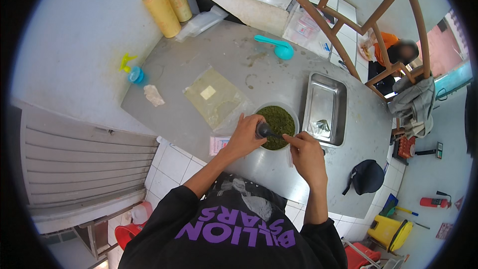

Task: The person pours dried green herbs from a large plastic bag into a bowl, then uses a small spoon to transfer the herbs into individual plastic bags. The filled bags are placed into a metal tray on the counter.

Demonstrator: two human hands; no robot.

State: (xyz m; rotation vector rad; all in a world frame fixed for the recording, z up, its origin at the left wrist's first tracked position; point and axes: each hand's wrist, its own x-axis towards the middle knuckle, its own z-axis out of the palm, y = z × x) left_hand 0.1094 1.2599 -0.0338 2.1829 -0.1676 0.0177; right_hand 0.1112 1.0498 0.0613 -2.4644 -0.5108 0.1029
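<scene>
A round tub of chopped green food stands near the front of the metal table. Over its left side, my left hand grips a small cup-like vessel, whose kind I cannot tell. My right hand pinches the thin handle of a black spoon, and the spoon's bowl lies at the mouth of that vessel. Left of the tub lies a clear plastic sheet with a small pale square on it. On the right is a steel tray with a small plastic packet in it.
A turquoise ladle lies at the back. Yellow film rolls, a spray bottle and a crumpled pale cloth or bag are at the left. A dark cap lies at the right. Beyond brown metal bars sits a person in orange.
</scene>
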